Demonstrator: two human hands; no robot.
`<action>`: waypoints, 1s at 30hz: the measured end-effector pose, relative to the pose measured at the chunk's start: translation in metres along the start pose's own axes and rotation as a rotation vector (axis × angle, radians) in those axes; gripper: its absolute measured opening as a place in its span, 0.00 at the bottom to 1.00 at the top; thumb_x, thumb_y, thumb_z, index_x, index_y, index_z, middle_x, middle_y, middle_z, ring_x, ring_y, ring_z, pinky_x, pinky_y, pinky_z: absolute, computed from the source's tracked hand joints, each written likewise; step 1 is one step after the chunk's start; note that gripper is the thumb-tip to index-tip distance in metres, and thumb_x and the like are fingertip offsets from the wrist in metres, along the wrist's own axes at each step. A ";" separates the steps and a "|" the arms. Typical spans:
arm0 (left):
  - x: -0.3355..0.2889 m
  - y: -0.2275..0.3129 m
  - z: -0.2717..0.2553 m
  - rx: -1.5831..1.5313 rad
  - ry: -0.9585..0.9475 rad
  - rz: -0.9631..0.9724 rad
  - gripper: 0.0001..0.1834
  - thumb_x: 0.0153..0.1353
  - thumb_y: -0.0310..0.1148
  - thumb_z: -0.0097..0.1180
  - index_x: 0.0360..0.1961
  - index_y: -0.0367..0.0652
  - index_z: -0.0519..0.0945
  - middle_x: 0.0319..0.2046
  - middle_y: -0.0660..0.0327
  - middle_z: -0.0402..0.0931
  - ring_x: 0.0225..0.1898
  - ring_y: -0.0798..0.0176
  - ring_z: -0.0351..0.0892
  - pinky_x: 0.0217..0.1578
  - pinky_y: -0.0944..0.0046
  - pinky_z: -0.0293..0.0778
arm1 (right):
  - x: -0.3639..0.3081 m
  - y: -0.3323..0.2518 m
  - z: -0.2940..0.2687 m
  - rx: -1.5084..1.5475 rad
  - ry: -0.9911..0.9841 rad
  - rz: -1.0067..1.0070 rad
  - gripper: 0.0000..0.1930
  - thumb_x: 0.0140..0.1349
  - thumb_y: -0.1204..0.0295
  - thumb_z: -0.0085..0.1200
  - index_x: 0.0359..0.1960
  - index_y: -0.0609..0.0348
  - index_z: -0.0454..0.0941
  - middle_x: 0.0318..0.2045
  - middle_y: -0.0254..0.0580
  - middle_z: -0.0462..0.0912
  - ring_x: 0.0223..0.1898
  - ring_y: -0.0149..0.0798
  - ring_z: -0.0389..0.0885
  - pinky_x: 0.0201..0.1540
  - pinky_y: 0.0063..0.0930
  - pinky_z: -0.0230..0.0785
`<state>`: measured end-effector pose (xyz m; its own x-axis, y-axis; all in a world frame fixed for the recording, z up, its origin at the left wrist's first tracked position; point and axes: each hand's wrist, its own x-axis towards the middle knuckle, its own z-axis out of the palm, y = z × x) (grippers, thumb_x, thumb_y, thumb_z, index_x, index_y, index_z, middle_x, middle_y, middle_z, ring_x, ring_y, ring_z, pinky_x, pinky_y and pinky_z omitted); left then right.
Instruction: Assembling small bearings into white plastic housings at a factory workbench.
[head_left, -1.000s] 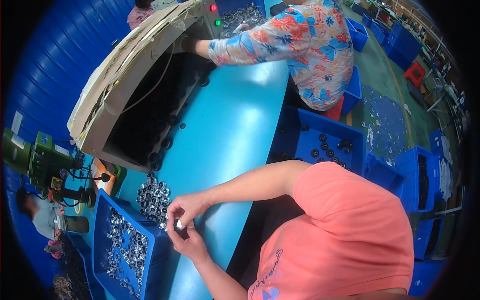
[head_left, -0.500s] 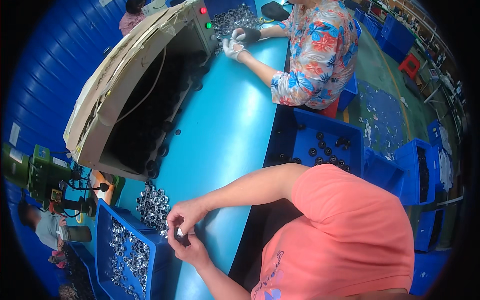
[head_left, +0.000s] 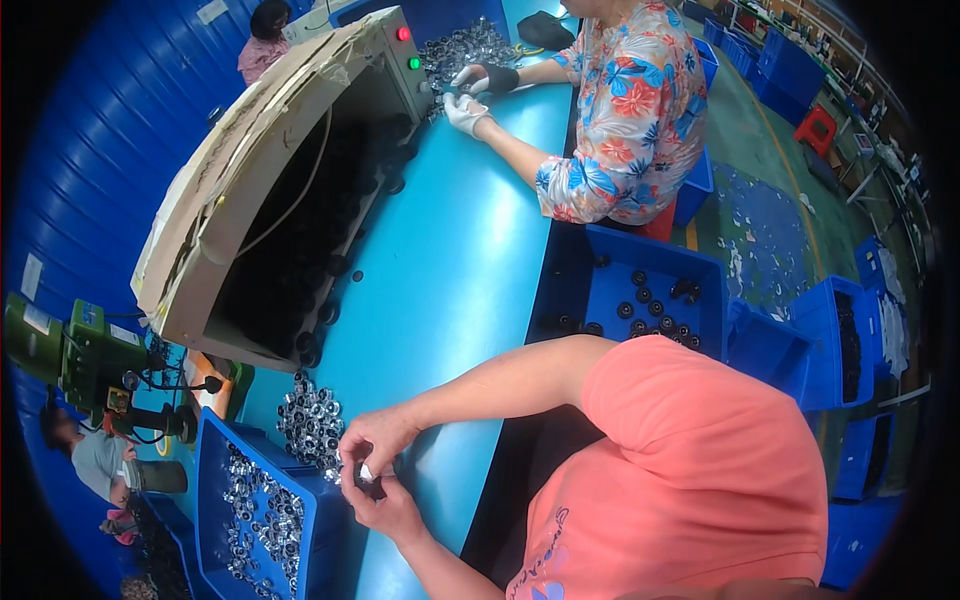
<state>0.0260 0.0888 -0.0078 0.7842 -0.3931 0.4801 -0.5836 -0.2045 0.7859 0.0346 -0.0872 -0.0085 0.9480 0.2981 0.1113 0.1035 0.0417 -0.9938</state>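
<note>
At the near part of the blue-green bench (head_left: 430,260), my two hands meet. My right hand (head_left: 382,436) comes from above in the picture, fingers bent and pinched with a thumb. My left hand (head_left: 388,508) comes from below, its fingers curled up against the right ones. Between the fingertips a small white-and-silvery part (head_left: 366,472) shows; the fingers cover most of it. A pile of small shiny metal parts with dark centres (head_left: 308,418) lies just beyond my hands. Next to it a blue bin (head_left: 318,520) holds many more of them.
A boxy cream-coloured machine housing (head_left: 185,255) with dark round parts inside stands along the bench's far side. A green machine (head_left: 100,345) is at the left. Up the bench, a co-worker's gloved hand (head_left: 465,114) is at another metal pile (head_left: 465,50). A blue crate (head_left: 655,262) holds black round parts.
My hands stay together around the small part, with little visible movement. The co-worker's gloved hands have shifted slightly apart at the far pile. The whole view has shifted a little.
</note>
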 end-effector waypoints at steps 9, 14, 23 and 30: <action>0.000 -0.002 0.000 0.056 0.023 0.051 0.24 0.63 0.22 0.65 0.60 0.35 0.75 0.41 0.53 0.85 0.38 0.65 0.84 0.41 0.66 0.81 | 0.005 0.010 0.000 -0.070 0.044 -0.043 0.17 0.51 0.64 0.69 0.39 0.59 0.83 0.31 0.35 0.83 0.35 0.32 0.80 0.38 0.31 0.73; -0.001 -0.008 0.001 0.065 0.003 0.022 0.24 0.63 0.21 0.65 0.60 0.35 0.76 0.38 0.55 0.86 0.35 0.68 0.83 0.37 0.68 0.80 | 0.004 0.009 -0.001 -0.074 0.063 -0.038 0.17 0.50 0.64 0.69 0.39 0.60 0.83 0.30 0.36 0.83 0.35 0.33 0.81 0.38 0.31 0.73; 0.001 -0.003 0.004 0.043 0.021 0.016 0.24 0.63 0.21 0.64 0.60 0.36 0.76 0.38 0.55 0.86 0.35 0.68 0.83 0.37 0.68 0.79 | -0.002 -0.005 0.001 -0.132 0.100 -0.058 0.18 0.50 0.64 0.67 0.40 0.60 0.83 0.33 0.38 0.86 0.36 0.33 0.83 0.39 0.31 0.75; 0.002 0.000 0.002 0.072 0.018 0.031 0.23 0.63 0.22 0.64 0.60 0.37 0.76 0.40 0.54 0.86 0.37 0.66 0.85 0.39 0.66 0.81 | -0.003 -0.005 0.004 -0.113 0.119 -0.068 0.19 0.50 0.64 0.66 0.42 0.60 0.83 0.33 0.38 0.86 0.36 0.33 0.83 0.39 0.31 0.76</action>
<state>0.0268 0.0866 -0.0078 0.7685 -0.3846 0.5113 -0.6210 -0.2563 0.7407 0.0304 -0.0846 -0.0037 0.9660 0.1826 0.1829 0.1952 -0.0513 -0.9794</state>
